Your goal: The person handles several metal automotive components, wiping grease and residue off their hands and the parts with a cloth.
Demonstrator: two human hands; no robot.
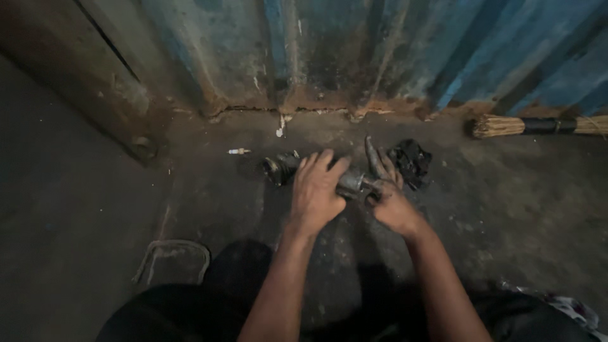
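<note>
A dark, greasy metal cylindrical part (282,168) lies across the dirty floor in front of me. My left hand (316,190) is laid over its middle, fingers wrapped over the body. My right hand (389,196) grips the part's right end near a shiny metal section (352,183), with the index finger stretched out toward the wall. A crumpled black rag (411,161) lies just right of my right hand.
A rusty blue corrugated metal wall (354,50) runs along the back. A straw broom (538,125) lies at the right by the wall. A small spark plug (239,151) sits left of the part. A worn sandal (172,259) lies at lower left.
</note>
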